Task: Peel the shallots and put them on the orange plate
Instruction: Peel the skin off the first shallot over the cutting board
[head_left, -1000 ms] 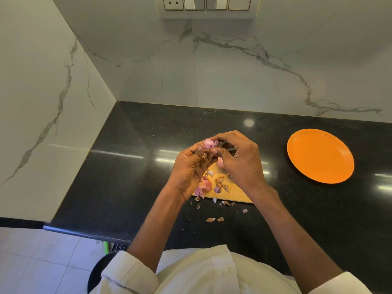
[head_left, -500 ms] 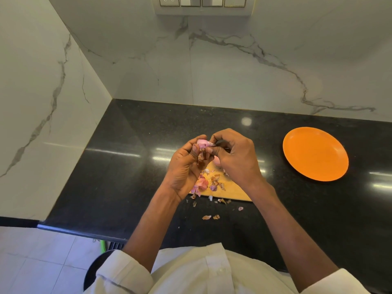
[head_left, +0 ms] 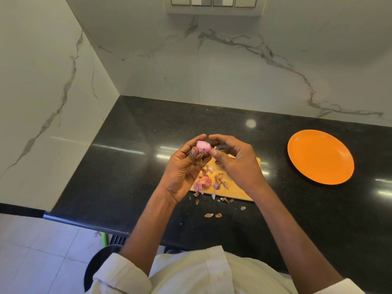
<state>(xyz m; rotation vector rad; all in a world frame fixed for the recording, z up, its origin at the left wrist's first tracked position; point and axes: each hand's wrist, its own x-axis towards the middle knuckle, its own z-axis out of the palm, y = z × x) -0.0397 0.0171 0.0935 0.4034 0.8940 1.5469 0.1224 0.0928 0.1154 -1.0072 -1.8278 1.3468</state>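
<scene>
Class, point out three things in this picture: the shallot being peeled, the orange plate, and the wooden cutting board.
shallot (head_left: 203,146): head view, its bare pink top.
orange plate (head_left: 320,157): head view, its flat middle.
wooden cutting board (head_left: 237,193): head view, bare near edge.

Shallot (head_left: 203,146): pale pink, with brown skin hanging below. Plate (head_left: 320,157): plain bright orange. Cutting board (head_left: 241,190): light yellow wood. Peel scraps (head_left: 209,181): pink, purple and tan. Countertop (head_left: 131,158): glossy speckled black. Walls (head_left: 233,66): white marble with grey veins. Shirt (head_left: 203,274): cream.
</scene>
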